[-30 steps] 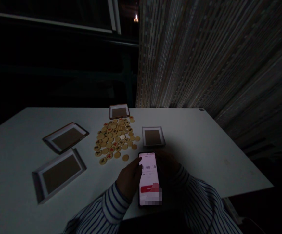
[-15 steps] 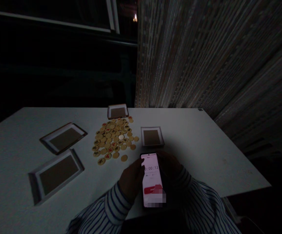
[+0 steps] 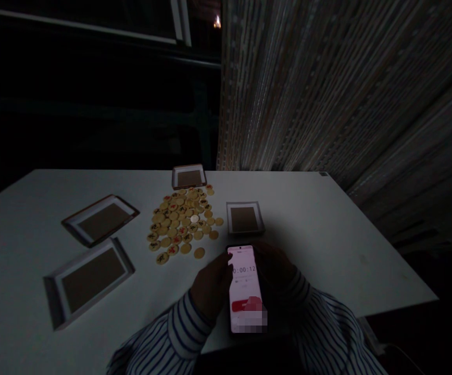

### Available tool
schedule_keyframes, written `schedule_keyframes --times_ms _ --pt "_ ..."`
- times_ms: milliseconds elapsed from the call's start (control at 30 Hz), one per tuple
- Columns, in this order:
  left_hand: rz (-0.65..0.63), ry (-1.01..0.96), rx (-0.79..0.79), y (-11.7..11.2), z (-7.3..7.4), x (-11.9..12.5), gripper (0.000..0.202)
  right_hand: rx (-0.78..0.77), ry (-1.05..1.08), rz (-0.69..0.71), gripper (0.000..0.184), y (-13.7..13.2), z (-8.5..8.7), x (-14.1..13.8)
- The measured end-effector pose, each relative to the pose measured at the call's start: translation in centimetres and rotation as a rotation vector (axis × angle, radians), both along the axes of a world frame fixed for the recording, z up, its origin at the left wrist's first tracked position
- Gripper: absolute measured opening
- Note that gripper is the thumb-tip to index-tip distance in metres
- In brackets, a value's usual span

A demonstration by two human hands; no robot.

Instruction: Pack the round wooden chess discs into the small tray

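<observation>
A smartphone [image 3: 242,281] with a lit pinkish screen stands out near the table's front edge; its digits end in 00:12. My left hand [image 3: 211,286] is closed on its left side, the thumb lying over the screen's edge. At the upper right side of the phone, my right hand [image 3: 276,264] is curled against it, with its fingers in deep shadow. Beyond my hands lies a heap of round wooden xiangqi pieces [image 3: 179,219], some showing red or black characters, others blank side up.
On the white table [image 3: 319,229], shallow framed trays [image 3: 245,219] surround the pieces: one behind the phone, one at the back [image 3: 189,177] and two at the left, a brown-edged one [image 3: 107,219] and a pale one [image 3: 93,278]. A string curtain [image 3: 288,88] hangs behind.
The view has shifted very slightly. Both hands stay on the phone, and the pieces and trays have not moved on the table.
</observation>
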State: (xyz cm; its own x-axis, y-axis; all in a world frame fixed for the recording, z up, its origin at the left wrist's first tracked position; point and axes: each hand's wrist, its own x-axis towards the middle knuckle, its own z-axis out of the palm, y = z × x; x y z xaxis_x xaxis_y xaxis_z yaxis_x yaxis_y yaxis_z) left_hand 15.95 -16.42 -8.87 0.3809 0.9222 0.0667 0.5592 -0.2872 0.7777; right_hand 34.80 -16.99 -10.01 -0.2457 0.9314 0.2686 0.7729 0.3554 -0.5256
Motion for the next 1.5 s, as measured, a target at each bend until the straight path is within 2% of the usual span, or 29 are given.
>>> schedule_keyframes --times_ms 167,267,300,367,400,467,567,733,1067,1300,1500 --pt "-0.013 0.023 -0.029 0.2 0.5 0.0 0.039 -0.005 0.008 -0.029 0.027 -0.1 0.1 0.1" --pt "-0.066 0.02 0.001 0.9 0.9 -0.1 0.035 -0.028 0.064 -0.131 0.026 0.3 0.8 1.1" --pt "-0.064 0.036 0.019 1.4 1.0 -0.1 0.035 -0.023 0.088 -0.206 0.027 0.5 1.0 1.6" --pt "0.013 0.096 0.076 2.3 0.9 0.0 0.038 0.024 0.111 -0.362 0.027 1.3 1.2 2.7" --pt "0.076 0.124 0.102 2.8 0.7 0.2 0.04 0.052 0.114 -0.394 0.029 1.7 1.2 3.2" --pt "0.083 0.129 0.138 3.6 0.3 0.6 0.042 0.097 0.084 -0.423 0.033 2.5 0.9 3.8" --pt "0.059 0.105 0.136 4.4 -0.2 1.4 0.042 0.118 0.052 -0.397 0.034 3.3 0.2 3.8" --pt "0.02 0.107 0.114 5.0 -0.8 2.4 0.045 0.066 0.002 -0.311 0.033 3.7 -0.2 3.0" --pt "0.022 0.102 0.125 5.2 -0.7 2.4 0.042 0.077 -0.071 -0.327 0.033 4.0 -0.5 3.2" --pt "0.024 0.067 0.099 4.8 0.5 1.8 0.042 0.118 0.013 -0.361 0.033 3.6 -0.5 3.4" --pt "0.091 0.059 0.196 6.0 2.0 -1.3 0.039 0.241 0.009 -0.341 0.028 3.5 1.1 3.8"
